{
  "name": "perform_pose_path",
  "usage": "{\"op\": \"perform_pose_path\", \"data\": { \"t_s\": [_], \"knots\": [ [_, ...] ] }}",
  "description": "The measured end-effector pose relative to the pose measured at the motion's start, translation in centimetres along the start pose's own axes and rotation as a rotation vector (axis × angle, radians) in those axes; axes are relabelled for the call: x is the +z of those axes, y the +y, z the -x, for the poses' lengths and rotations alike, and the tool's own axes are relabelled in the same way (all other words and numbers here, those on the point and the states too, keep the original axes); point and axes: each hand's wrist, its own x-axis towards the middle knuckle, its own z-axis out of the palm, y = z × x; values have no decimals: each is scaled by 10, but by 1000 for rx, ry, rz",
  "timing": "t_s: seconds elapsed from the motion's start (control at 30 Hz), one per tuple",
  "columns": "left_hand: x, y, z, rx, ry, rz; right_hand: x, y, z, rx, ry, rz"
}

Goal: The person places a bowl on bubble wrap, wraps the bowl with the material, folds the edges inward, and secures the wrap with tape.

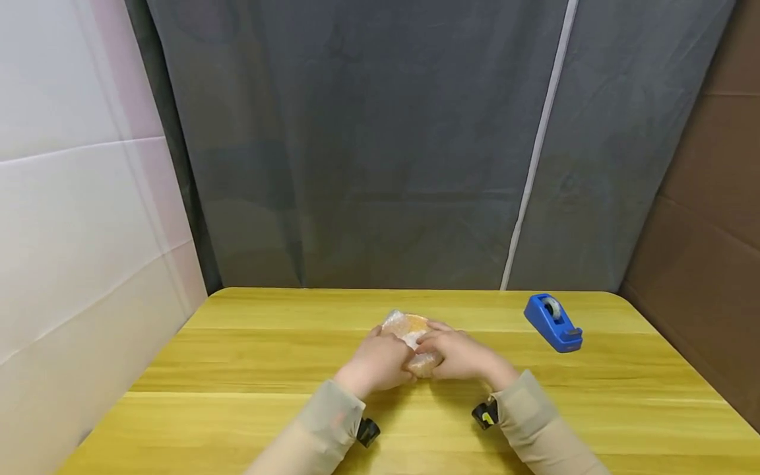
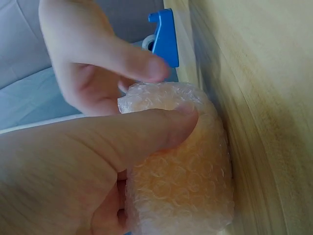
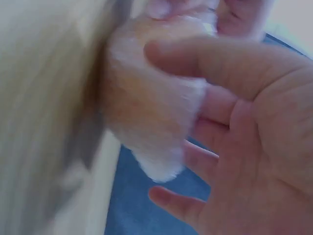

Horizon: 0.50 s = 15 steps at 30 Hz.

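While I watched from far off, the left hand (image 1: 380,363) gripped the bubbly bundle (image 2: 181,181) on the table (image 1: 237,369), between both arms, probably so its wrap wouldn't pop loose. The right hand (image 1: 463,355) was around it too; I couldn't tell if those fingers squeezed. The blue tape holder (image 1: 549,323) sat far right, maybe to leave room.

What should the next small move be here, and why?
I would probably fold the jutting end of bubble wrap in with the right hand. That end sticks out past the rest of the bundle, the right hand is close by, and the left hand holds the bundle with its thumb on the wrap.
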Motion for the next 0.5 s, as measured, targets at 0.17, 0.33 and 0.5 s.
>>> {"op": "perform_pose_path", "data": {
  "t_s": [0.17,0.33,0.5],
  "knots": [
    [3,6,-4,8,7,0,-33,15,21,57,11,-105],
    [1,10,-6,11,38,14,-73,53,61,286,163,-145],
    [-3,8,-5,0,32,14,-89,97,105,543,291,-229]
  ]
}}
